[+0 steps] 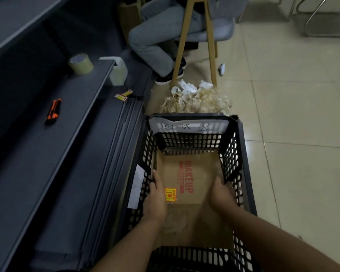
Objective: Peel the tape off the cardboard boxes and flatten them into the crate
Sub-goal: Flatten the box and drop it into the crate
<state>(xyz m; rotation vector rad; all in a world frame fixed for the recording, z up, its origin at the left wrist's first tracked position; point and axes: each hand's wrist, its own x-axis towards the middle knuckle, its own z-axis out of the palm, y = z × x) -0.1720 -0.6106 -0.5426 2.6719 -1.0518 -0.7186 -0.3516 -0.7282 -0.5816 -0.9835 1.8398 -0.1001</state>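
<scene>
Now both arms are down inside the black perforated plastic crate (241,154), and the flattened brown cardboard box with the red MAKEUP print (186,173) lies flat on the crate's floor, its long axis running from the near wall towards the far wall that carries the white handwritten label (186,125). The left hand (155,201) rests on the cardboard's left edge, hard against the crate's left wall, fingers straight and close together, pointing to the far wall. The right hand (220,193) mirrors it on the right edge, fingers reaching forward; whether they curl under the board I cannot tell. So the board sits squarely between the two hands, neither nearer than the other, and any last push would go straight down or towards the far wall. Looks like the settling step, with the sheet nearly seated. Beyond the crate's far wall lies a heap of crumpled clear peeled tape (196,101); left of the crate, an orange utility knife (53,112) rests on a dark shelf (28,154).
</scene>
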